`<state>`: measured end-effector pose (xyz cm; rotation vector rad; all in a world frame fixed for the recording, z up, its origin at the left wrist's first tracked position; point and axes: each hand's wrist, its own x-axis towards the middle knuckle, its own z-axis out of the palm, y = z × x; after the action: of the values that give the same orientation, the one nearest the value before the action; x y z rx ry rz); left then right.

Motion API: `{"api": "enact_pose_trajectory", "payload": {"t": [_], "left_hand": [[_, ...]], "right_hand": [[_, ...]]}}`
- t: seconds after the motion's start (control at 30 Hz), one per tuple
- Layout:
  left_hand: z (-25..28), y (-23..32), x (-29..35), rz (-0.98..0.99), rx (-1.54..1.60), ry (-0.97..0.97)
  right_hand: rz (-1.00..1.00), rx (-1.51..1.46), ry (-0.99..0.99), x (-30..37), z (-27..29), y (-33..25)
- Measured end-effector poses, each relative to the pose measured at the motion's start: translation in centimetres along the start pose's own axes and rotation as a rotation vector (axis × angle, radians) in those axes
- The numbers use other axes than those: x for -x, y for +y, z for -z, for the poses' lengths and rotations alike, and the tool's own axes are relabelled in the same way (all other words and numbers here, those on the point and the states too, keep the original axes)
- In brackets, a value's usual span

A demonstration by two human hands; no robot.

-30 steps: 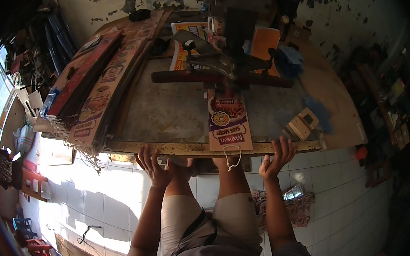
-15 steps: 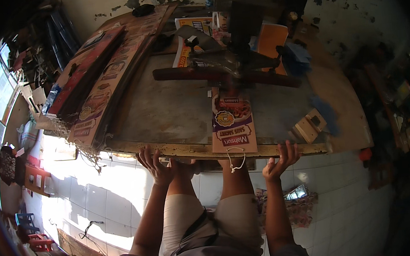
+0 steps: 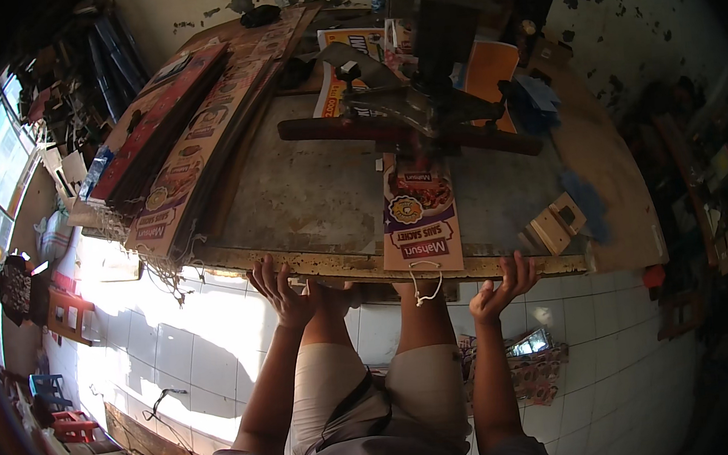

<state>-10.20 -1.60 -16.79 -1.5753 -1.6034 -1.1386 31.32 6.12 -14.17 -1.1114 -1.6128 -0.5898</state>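
At the near edge of the worktable (image 3: 298,262), my left hand (image 3: 284,295) rests with its fingers spread against the rim. My right hand (image 3: 503,287) touches the same edge farther right, fingers stretched upward and thumb apart; it holds nothing. Between them, closer to the right, a long printed card (image 3: 420,214) lies on the grey metal plate (image 3: 284,187). A white cord loop (image 3: 420,285) hangs from its near end over the edge. The card's far end passes beneath a dark machine (image 3: 423,107) with a reddish-brown crossbar, which hides it.
On the left lie a stack of similar printed cards (image 3: 168,179) with strings and a red stack (image 3: 151,124). A wooden block (image 3: 554,224) and a blue cloth (image 3: 584,203) sit at the right. Below are a tiled floor (image 3: 177,349) and a patterned bundle (image 3: 530,377).
The whole view has shifted slightly, with the table and hands appearing a little farther right. Both hands stay at the table edge, and the card keeps its place on the plate.
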Motion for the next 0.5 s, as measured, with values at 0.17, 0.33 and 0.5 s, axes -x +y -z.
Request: {"api": "enact_pose_trajectory", "payload": {"t": [0.17,0.33,0.5], "left_hand": [[-0.06,-0.13,0.11,-0.001,-0.008,-0.003],[-0.12,-0.2,0.17,0.0,-0.002,0.001],[-0.09,-0.19,0.21,0.005,-0.003,-0.004]], "right_hand": [[0.0,-0.003,0.004,-0.02,-0.03,-0.14],[-0.003,0.0,0.004,-0.01,-0.01,-0.2],[0.003,-0.004,0.038,-0.37,-0.07,-0.43]]}}
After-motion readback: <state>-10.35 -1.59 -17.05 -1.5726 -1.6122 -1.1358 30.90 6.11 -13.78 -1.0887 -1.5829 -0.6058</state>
